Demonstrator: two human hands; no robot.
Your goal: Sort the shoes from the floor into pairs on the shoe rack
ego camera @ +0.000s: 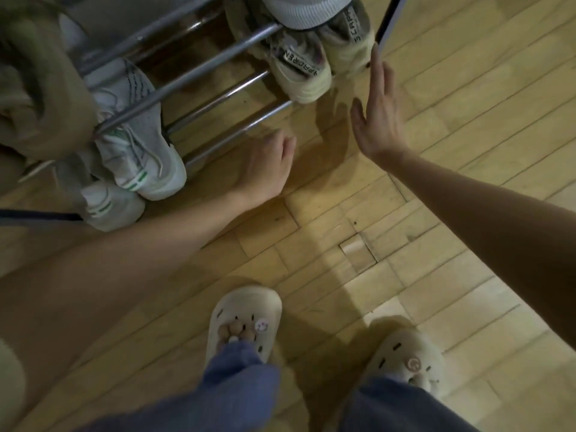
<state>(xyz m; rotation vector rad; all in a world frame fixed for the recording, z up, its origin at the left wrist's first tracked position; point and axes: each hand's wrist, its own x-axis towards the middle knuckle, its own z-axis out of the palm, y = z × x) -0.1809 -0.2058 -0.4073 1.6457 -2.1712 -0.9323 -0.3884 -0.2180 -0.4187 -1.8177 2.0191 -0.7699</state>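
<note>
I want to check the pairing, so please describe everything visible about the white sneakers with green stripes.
The white sneakers with green stripes look like leather or synthetic, with white laces and green heel stripes. They sit side by side as a pair on the lowest bars of the metal shoe rack, heels toward the camera. An upper bar crosses over them. Neither hand touches them.

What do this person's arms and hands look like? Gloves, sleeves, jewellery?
Both arms are bare: no sleeves, gloves or watch in view on the left hand or the right hand. I can make out no rings. Below are blue trousers and cream clogs with small charms.
</note>
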